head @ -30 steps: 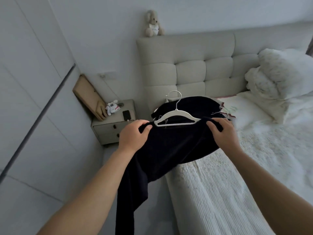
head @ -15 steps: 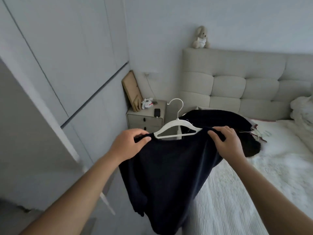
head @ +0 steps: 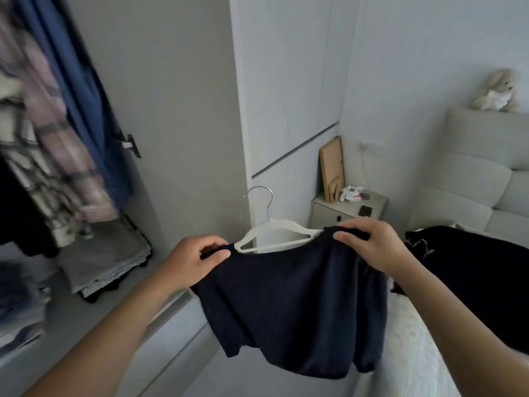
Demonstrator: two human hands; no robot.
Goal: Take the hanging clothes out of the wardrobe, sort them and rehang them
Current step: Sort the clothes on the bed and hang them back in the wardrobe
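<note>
We held a soft dark top [head: 289, 305] on a smooth white hanger [head: 274, 233], our left hand [head: 189, 262] and right hand [head: 372, 247] each pinching a shoulder.

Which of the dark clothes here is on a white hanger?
The dark navy top held up by both hands, left hand and right hand, is on the white hanger. The black garment on the bed lies loose.

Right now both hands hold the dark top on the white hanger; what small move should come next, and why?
Probably carry it left toward the open wardrobe. The left hand and right hand pinch the navy top at its shoulders over the white hanger, whose hook is free, and clothes already hang inside.
</note>
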